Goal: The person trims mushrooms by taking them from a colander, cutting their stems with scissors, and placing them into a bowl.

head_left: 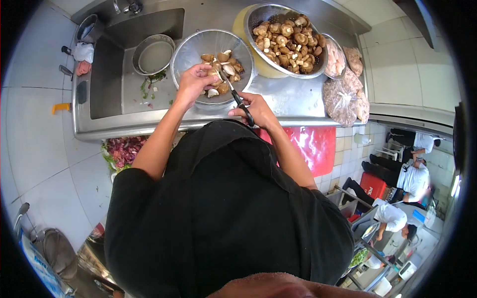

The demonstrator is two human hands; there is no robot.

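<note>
My left hand (192,85) is over a steel bowl (181,54), its fingers pinched on a mushroom (213,74) that they partly cover. Black-handled scissors (240,103) are in my right hand (258,110), at the near right side of the bowl. Their blades point up and left, with the tips close to my left fingertips. Brown mushrooms (232,68) with pale stems lie in the bowl under both hands. Behind it to the right, a steel colander (253,19) is heaped with more brown mushrooms (290,42).
A sink (113,64) on the left holds a round metal pan (140,58) and green scraps (147,85). Bags of pale food (343,99) lie at the counter's right end. Below are a red board (313,149) and purple leaves (124,150). Several people (412,179) are farther right.
</note>
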